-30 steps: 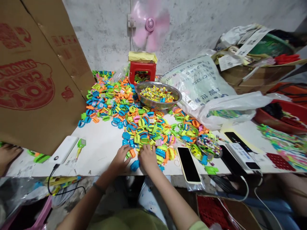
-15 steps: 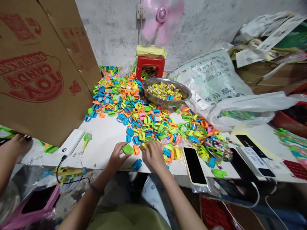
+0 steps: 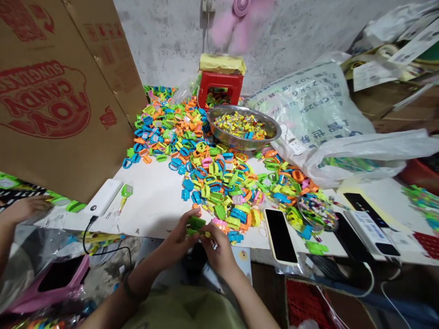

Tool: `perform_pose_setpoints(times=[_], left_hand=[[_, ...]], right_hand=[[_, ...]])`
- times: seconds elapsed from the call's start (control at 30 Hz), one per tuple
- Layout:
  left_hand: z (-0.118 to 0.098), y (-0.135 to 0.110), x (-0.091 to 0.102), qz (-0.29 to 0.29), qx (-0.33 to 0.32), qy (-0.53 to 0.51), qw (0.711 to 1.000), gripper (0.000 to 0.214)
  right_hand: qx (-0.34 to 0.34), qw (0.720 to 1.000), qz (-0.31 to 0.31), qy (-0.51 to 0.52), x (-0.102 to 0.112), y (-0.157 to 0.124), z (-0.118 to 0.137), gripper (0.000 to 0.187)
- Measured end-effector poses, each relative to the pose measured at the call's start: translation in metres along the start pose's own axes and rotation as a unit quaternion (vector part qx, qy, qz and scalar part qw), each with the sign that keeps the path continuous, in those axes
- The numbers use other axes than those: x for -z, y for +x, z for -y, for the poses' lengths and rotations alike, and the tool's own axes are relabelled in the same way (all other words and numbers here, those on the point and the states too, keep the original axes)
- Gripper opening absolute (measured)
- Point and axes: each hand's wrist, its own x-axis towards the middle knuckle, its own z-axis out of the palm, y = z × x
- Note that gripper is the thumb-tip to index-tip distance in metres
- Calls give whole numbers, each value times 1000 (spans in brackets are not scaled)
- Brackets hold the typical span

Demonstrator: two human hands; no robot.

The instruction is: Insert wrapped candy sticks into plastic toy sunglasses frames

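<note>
At the table's front edge, my left hand [image 3: 178, 240] is closed on a green plastic toy watch [image 3: 196, 223]. My right hand [image 3: 219, 251] meets it from the other side, its fingers pinched round a small yellow piece [image 3: 207, 234] that touches or nearly touches the watch; its exact kind is too small to tell. Just beyond both hands spreads a heap of toy watches [image 3: 214, 171] in green, blue, orange, yellow and pink. Behind the heap, a steel bowl [image 3: 236, 145] holds many tiny yellow wrapped pieces [image 3: 242, 124].
A tall cardboard box [image 3: 68, 109] stands at left, with another person's hand [image 3: 29, 208] beside it. A white power bank [image 3: 104, 196] and a phone [image 3: 280, 235] lie near the front edge. A red stool [image 3: 221, 80], a pink fan [image 3: 240, 23] and a plastic sack [image 3: 318, 100] are behind.
Both hands have drawn back from the heap toward my body and come together. The green watch is lifted off the table, and the view has tilted slightly down.
</note>
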Motion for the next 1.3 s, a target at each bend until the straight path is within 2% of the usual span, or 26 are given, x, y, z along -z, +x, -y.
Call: perform_pose_setpoints(times=[0.1, 0.2, 0.3, 0.5, 0.67, 0.77, 0.83, 1.0, 1.17, 1.3], left_hand=[[-6, -3, -4, 5, -37, 107, 994, 51], [-14, -7, -6, 26, -43, 178, 983, 55], [-19, -10, -9, 40, -43, 237, 970, 59], [-13, -12, -16, 57, -17, 297, 953, 63], [-17, -15, -7, 108, -50, 305, 945, 42], [-21, -12, 2, 103, -58, 370, 922, 33], [-22, -9, 8, 98, -70, 403, 907, 30], [-31, 0, 17, 163, -98, 337, 922, 31], [-43, 3, 12, 213, -107, 217, 947, 28], [-29, -4, 5, 206, -61, 123, 969, 47]], right_hand=[[-45, 999, 28, 2, 9, 4, 4, 18], [-77, 994, 75, -11, 16, 5, 6, 15], [-77, 991, 103, -26, 17, 2, 5, 15], [-48, 992, 104, -52, 20, -5, 6, 24], [-107, 987, 116, -8, 25, -6, 6, 13], [-120, 987, 107, -3, 26, -5, 7, 14], [-119, 985, 127, -6, 26, -4, 10, 14], [-122, 970, 194, 77, 28, -2, 8, 19], [-176, 934, 216, 223, 20, -13, -11, 47], [-185, 931, 206, 236, 23, -17, -11, 50]])
